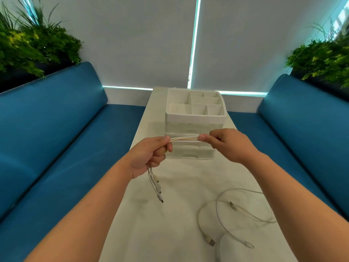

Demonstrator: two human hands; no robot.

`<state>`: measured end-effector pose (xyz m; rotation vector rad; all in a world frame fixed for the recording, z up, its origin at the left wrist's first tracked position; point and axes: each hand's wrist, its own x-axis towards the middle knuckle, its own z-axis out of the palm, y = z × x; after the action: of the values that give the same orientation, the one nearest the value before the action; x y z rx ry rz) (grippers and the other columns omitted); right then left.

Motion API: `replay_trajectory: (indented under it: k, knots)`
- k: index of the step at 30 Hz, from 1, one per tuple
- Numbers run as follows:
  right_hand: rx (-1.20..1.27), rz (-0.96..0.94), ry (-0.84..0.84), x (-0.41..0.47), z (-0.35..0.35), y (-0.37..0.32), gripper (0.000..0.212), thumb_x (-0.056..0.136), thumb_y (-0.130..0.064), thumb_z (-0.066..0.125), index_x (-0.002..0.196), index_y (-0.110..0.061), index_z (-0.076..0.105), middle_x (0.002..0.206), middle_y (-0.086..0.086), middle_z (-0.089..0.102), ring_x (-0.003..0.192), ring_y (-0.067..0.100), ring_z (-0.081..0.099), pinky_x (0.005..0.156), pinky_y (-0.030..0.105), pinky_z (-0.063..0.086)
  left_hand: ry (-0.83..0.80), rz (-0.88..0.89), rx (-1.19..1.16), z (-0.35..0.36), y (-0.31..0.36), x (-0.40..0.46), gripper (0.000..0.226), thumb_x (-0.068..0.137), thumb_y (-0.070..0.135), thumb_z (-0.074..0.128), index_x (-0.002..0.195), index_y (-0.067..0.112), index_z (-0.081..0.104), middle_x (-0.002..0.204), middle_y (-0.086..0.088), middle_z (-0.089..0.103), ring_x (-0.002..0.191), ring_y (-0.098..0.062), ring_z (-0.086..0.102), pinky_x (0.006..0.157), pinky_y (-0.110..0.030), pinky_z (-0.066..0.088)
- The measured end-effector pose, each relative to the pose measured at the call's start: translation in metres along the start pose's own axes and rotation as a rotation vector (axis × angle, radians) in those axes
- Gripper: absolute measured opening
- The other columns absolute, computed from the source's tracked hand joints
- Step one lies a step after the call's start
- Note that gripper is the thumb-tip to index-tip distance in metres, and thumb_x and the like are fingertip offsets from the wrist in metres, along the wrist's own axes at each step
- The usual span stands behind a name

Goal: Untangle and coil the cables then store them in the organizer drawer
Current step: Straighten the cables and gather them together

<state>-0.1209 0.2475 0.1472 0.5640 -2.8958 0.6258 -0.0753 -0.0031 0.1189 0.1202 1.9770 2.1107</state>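
A bundle of white cables [185, 138] is stretched taut between my two hands, just in front of the white organizer [195, 118]. My left hand [151, 156] grips one end of the bundle, and several plug ends [157, 188] dangle below it. My right hand [226, 143] pinches the other end between thumb and fingers. The organizer has open top compartments and clear drawers [192, 152] below, which look shut. More white cable [226, 214] lies loose in loops on the table at the lower right, with a USB plug [211, 242] at its near end.
The long white table [170, 224] runs away from me between two blue benches [56, 138] [302, 120]. Green plants [32, 44] stand behind the benches at both sides, the right ones [321, 61]. Grey window blinds [141, 38] close off the far end.
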Motion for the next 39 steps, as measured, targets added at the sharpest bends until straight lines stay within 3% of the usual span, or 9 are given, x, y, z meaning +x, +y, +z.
replay_trajectory:
  k: [7, 13, 20, 23, 27, 30, 33, 35, 39]
  knots:
    - [0.124, -0.103, -0.125, -0.008, -0.017, 0.016, 0.025, 0.096, -0.047, 0.047, 0.091, -0.023, 0.051, 0.077, 0.005, 0.059, 0.071, 0.021, 0.054, 0.066, 0.037, 0.045, 0.117, 0.12, -0.298, -0.003, 0.017, 0.003, 0.036, 0.099, 0.034, 0.045, 0.071, 0.016, 0.058, 0.047, 0.01, 0.022, 0.039, -0.004, 0.018, 0.038, -0.017, 0.015]
    - [0.355, 0.05, -0.158, -0.017, -0.019, 0.032, 0.036, 0.099, -0.042, 0.043, 0.089, -0.015, 0.065, 0.066, -0.009, 0.047, 0.06, 0.009, 0.043, 0.058, 0.021, 0.04, 0.093, 0.23, -0.409, -0.002, 0.027, 0.001, 0.029, 0.094, 0.035, 0.048, 0.075, 0.014, 0.056, 0.045, 0.011, 0.024, 0.038, -0.003, 0.021, 0.036, -0.016, 0.022]
    - [0.337, 0.109, -0.273, -0.025, -0.013, 0.035, 0.04, 0.092, -0.058, 0.043, 0.107, -0.022, 0.055, 0.093, -0.008, 0.06, 0.088, 0.014, 0.055, 0.084, 0.031, 0.045, 0.151, 0.233, -0.457, 0.016, 0.02, -0.004, 0.033, 0.101, 0.032, 0.043, 0.079, 0.013, 0.061, 0.046, 0.01, 0.027, 0.043, -0.005, 0.031, 0.041, -0.016, 0.033]
    - [0.099, 0.134, -0.357, -0.023, -0.014, 0.038, 0.08, 0.079, -0.055, 0.068, 0.144, -0.031, 0.028, 0.135, 0.004, 0.053, 0.119, 0.025, 0.05, 0.105, 0.042, 0.04, 0.117, 0.206, -0.332, 0.025, 0.026, -0.009, 0.029, 0.095, 0.035, 0.049, 0.08, 0.013, 0.061, 0.048, 0.009, 0.025, 0.039, -0.004, 0.024, 0.037, -0.015, 0.024]
    - [0.004, -0.081, -0.203, -0.013, -0.033, 0.002, 0.116, 0.067, -0.058, 0.077, 0.154, -0.032, 0.003, 0.154, 0.002, 0.034, 0.139, 0.027, 0.032, 0.116, 0.046, 0.026, 0.059, 0.137, -0.134, 0.039, 0.031, -0.009, 0.033, 0.1, 0.034, 0.045, 0.083, 0.012, 0.062, 0.05, 0.008, 0.024, 0.043, -0.006, 0.02, 0.043, -0.02, 0.016]
    - [0.15, -0.211, -0.202, -0.004, -0.041, -0.037, 0.086, 0.078, -0.048, 0.074, 0.148, -0.034, 0.025, 0.141, -0.002, 0.05, 0.125, 0.018, 0.05, 0.105, 0.037, 0.042, 0.03, 0.119, -0.086, 0.05, 0.035, -0.007, 0.034, 0.101, 0.033, 0.044, 0.082, 0.012, 0.062, 0.05, 0.009, 0.023, 0.045, -0.007, 0.018, 0.044, -0.021, 0.015]
    - [0.158, -0.318, -0.164, 0.001, -0.036, -0.059, 0.026, 0.093, -0.039, 0.058, 0.112, -0.021, 0.057, 0.093, -0.002, 0.065, 0.084, 0.017, 0.063, 0.081, 0.039, 0.052, 0.035, 0.135, -0.132, 0.052, 0.039, -0.006, 0.035, 0.101, 0.032, 0.043, 0.078, 0.013, 0.061, 0.049, 0.009, 0.022, 0.044, -0.007, 0.016, 0.045, -0.022, 0.012]
    - [0.275, -0.331, -0.124, 0.005, -0.03, -0.055, 0.023, 0.096, -0.038, 0.054, 0.086, -0.017, 0.057, 0.069, -0.006, 0.054, 0.063, 0.014, 0.053, 0.065, 0.036, 0.047, 0.052, 0.163, -0.175, 0.046, 0.039, -0.006, 0.034, 0.099, 0.034, 0.045, 0.074, 0.015, 0.059, 0.049, 0.009, 0.022, 0.043, -0.006, 0.016, 0.045, -0.022, 0.011]
    - [0.398, -0.245, -0.153, 0.002, -0.019, -0.017, 0.029, 0.096, -0.039, 0.053, 0.075, -0.02, 0.056, 0.061, -0.012, 0.046, 0.048, -0.002, 0.043, 0.052, 0.014, 0.032, 0.131, 0.218, -0.253, 0.024, 0.034, -0.012, 0.032, 0.095, 0.036, 0.048, 0.07, 0.017, 0.055, 0.048, 0.01, 0.02, 0.041, -0.006, 0.017, 0.042, -0.021, 0.013]
